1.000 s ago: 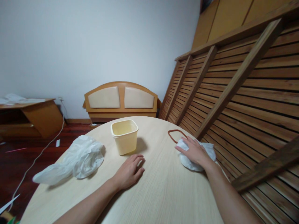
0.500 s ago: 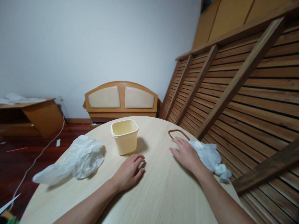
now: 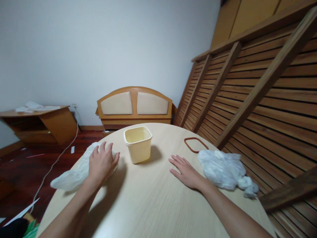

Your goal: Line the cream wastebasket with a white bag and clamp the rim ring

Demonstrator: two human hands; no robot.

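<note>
the left hand (image 3: 101,163) partly hides the leftmost white bag (image 3: 79,172), contact unclear.

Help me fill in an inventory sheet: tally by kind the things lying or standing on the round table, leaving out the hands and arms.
White plastic bags, left bag and right bag: 2
Pale yellow container: 1
Brown loop: 1
Total: 4
</note>
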